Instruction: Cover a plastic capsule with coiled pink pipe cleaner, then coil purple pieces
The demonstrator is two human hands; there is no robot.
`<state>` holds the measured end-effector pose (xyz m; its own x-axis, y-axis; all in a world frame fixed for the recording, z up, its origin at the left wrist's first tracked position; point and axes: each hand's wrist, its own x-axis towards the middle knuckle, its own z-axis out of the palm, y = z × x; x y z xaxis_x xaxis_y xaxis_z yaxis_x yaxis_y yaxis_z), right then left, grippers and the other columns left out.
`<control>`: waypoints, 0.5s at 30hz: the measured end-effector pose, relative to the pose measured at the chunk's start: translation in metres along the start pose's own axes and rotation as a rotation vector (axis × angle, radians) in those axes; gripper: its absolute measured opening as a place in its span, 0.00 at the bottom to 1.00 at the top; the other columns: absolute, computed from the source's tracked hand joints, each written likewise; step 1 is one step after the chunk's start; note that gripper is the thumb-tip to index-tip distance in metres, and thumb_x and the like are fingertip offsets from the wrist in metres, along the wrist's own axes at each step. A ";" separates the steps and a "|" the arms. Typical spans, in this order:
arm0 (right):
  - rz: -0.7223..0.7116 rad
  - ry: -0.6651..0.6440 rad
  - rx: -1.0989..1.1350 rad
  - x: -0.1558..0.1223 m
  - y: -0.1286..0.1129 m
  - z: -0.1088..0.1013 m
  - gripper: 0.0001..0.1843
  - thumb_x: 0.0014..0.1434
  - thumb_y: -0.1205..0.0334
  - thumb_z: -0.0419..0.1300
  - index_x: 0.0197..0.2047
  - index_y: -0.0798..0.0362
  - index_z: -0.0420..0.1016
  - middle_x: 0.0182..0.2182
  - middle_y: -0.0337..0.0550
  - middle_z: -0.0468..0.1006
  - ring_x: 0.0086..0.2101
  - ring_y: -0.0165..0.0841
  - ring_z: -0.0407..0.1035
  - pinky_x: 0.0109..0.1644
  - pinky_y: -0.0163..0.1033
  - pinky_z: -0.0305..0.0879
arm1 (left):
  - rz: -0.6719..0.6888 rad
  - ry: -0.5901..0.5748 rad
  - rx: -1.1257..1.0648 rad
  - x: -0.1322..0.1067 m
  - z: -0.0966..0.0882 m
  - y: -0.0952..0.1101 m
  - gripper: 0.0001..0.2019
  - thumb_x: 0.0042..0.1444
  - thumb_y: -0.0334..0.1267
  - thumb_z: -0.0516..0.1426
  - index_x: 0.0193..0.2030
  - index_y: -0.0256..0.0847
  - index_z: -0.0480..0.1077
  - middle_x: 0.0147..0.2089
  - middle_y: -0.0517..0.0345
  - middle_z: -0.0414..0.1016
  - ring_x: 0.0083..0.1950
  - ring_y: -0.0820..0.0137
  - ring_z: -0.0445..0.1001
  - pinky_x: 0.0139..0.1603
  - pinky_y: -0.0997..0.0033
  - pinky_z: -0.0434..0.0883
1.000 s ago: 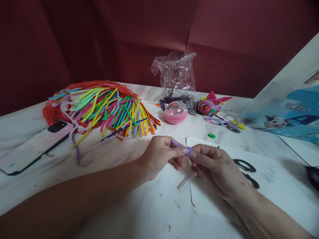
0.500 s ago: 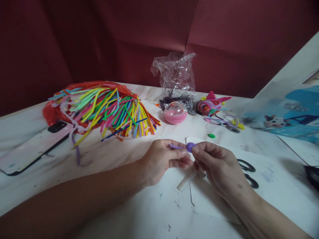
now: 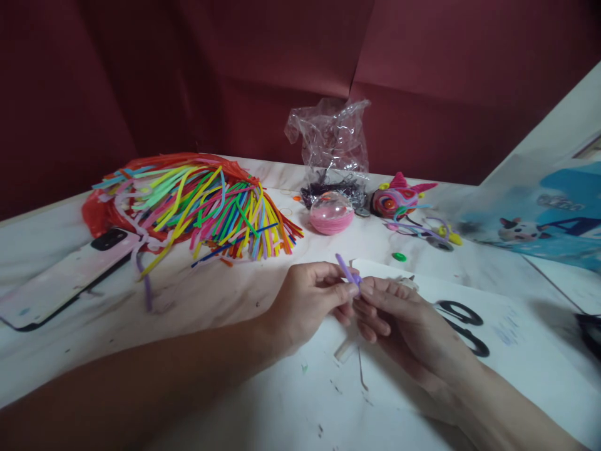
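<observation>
A purple pipe cleaner [image 3: 345, 267] is held between my two hands above the white paper, its loose end pointing up and to the left. My left hand [image 3: 312, 304] pinches it with thumb and forefinger. From the other side, my right hand [image 3: 399, 310] grips the wound part, which the fingertips mostly cover. Scissors with black handles [image 3: 464, 313] lie on the paper [image 3: 507, 363], partly hidden behind my right hand. Below the hands lies a short translucent strip [image 3: 345, 349].
A bundle of colourful pipe cleaners [image 3: 220, 213] lies left, near a phone [image 3: 70, 275]. Further back are a pink-wrapped clear ball [image 3: 331, 216], a clear plastic bag [image 3: 328, 138] and a decorated pink ball [image 3: 397, 199]. A small green piece [image 3: 399, 257] lies nearby.
The pipe cleaner's loose end has swung from nearly level to pointing up. My right hand has turned, and its fingers now cover most of the purple coil.
</observation>
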<state>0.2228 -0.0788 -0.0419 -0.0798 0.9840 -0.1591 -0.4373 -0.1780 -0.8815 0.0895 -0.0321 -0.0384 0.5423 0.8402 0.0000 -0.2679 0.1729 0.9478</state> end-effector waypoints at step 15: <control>-0.127 0.009 -0.340 0.003 -0.003 -0.011 0.16 0.47 0.54 0.67 0.22 0.57 0.70 0.15 0.35 0.64 0.18 0.24 0.55 0.21 0.30 0.53 | -0.071 -0.028 -0.037 -0.002 0.000 0.006 0.04 0.48 0.32 0.57 0.28 0.32 0.70 0.18 0.62 0.67 0.18 0.79 0.65 0.21 0.77 0.66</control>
<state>0.2332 -0.0752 -0.0446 -0.0355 0.9985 -0.0414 -0.1200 -0.0454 -0.9917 0.0868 -0.0329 -0.0325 0.5829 0.8105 -0.0576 -0.2568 0.2510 0.9333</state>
